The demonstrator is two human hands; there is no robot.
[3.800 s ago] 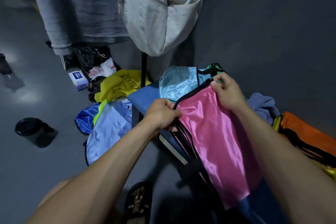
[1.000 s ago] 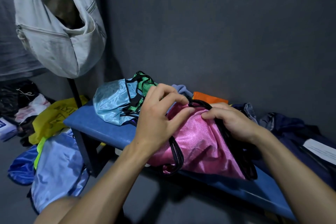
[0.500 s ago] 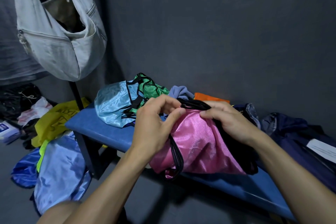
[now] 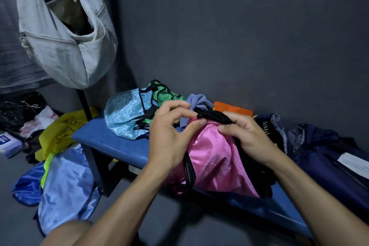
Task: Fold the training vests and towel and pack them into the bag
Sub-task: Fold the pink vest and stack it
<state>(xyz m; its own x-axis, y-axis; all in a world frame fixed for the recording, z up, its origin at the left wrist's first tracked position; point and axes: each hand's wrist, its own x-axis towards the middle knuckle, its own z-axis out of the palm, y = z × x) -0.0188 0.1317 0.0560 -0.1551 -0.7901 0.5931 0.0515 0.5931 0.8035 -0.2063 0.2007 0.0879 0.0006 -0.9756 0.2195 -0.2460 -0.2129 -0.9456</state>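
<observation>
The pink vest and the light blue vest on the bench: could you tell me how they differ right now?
The pink vest is gripped by both hands, left hand and right hand; the light blue vest lies untouched. Pink sits at the bench front edge, light blue farther back, bunched with a green vest. Both are shiny with black trim.

Dim room: dark grey wall (image 4: 239, 36), grey floor (image 4: 18, 215), blue bench (image 4: 111, 142) against the wall.

text: none legible | yellow bag (image 4: 65, 132): dark print, perhaps lettering, unreadable
</observation>
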